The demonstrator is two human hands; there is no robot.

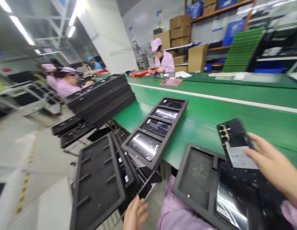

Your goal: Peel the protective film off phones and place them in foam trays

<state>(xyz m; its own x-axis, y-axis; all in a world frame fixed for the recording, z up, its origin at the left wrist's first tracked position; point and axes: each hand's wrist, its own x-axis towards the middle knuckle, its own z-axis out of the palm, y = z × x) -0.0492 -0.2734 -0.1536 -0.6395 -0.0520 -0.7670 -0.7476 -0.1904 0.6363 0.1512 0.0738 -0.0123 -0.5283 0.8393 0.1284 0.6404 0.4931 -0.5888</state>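
While the right hand (pixel 270 161) held its grip closed around the right edge of a dark phone (pixel 236 140), the phone's back and lenses faced the camera, and one finger touched its white label (pixel 241 157). The phone was tilted over the far side of a near foam tray (pixel 212 204), in which a glossy device (pixel 231 206) lay to the right. The left hand (pixel 136 214) was low in the scene, its grip relaxed with fingers parted and loosely curled, near the right edge of a tilted black tray (pixel 98 191). Between these two trays, farther off, a four-pocket tray (pixel 168 136) with a device in each pocket lay on the green bench (pixel 205 127). Stacked trays (pixel 102 99) rose at far left; a co-worker (pixel 167 62) sat beyond the bench.
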